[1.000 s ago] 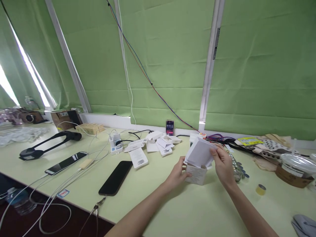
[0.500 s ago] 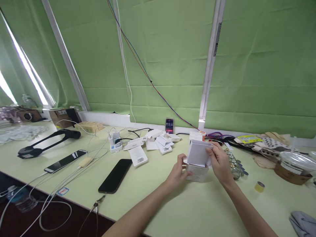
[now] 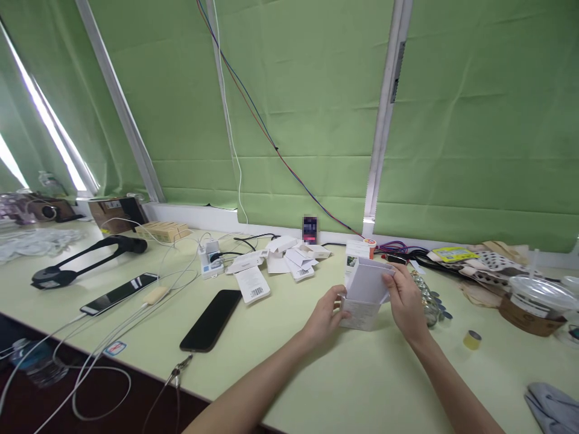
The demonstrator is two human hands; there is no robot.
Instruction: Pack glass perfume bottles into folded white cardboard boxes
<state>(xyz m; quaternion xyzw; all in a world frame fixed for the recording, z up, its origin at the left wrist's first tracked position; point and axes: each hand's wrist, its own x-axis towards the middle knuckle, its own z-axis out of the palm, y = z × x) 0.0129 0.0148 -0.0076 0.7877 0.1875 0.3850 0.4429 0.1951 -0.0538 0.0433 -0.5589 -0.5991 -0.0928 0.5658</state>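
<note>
Just above the table, a small white cardboard box with faint print on its front is held between my hands. My left hand is closed around its left side, thumb on the front face. My right hand pinches the right edge of a plain white panel that stands up from the box top. Whether this panel is a flap or a separate sheet, I cannot tell. Directly behind it stands another white carton with a small picture, partly hidden, beside a white-and-orange tub.
Flattened white cartons lie in a pile left of my hands, near a black phone and a power strip. To the right are a glittery ornament, a yellow roll, a lidded plastic bowl and grey cloth.
The white panel has leaned right and sits slightly lower in the box, uncovering more of the carton behind. My right hand has shifted slightly right with it; my left hand keeps its grip.
</note>
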